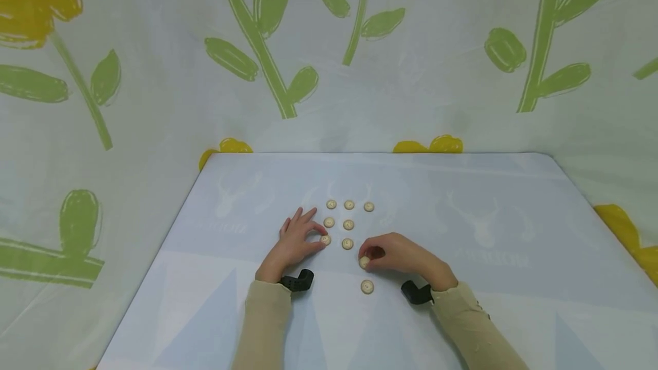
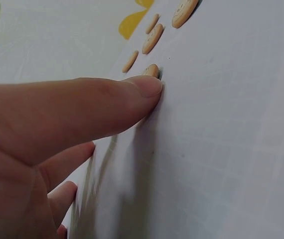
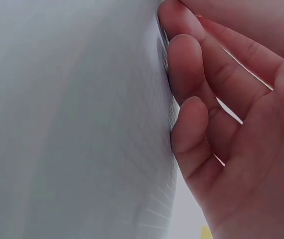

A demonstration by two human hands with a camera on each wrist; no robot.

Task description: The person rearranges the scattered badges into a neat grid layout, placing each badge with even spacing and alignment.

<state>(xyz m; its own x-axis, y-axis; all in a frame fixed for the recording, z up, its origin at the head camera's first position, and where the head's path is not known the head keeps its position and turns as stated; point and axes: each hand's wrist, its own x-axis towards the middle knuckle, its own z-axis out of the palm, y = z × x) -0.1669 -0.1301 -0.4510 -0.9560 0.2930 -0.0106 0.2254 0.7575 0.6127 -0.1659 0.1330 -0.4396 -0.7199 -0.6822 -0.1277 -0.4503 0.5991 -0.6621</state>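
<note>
My left hand (image 1: 293, 242) pinches a small round wooden disc (image 1: 325, 240) on the table between thumb and forefinger, its other fingers spread. In the left wrist view the thumb covers most of that disc (image 2: 152, 70). Toward the front right, my right hand (image 1: 398, 253) pinches another disc (image 1: 364, 262) between thumb and forefinger. The right wrist view shows curled fingers (image 3: 186, 67) close to the table, with that disc hidden. Just right of the left hand's disc lies a loose disc (image 1: 347, 244). Faint marks show on the discs' tops.
Behind the hands lie a pair of discs (image 1: 348, 225) and a row of three discs (image 1: 349, 204). A single disc (image 1: 367, 286) lies nearer the front. The pale patterned table (image 1: 493, 210) meets a flower-print cloth (image 1: 432, 90) at the back.
</note>
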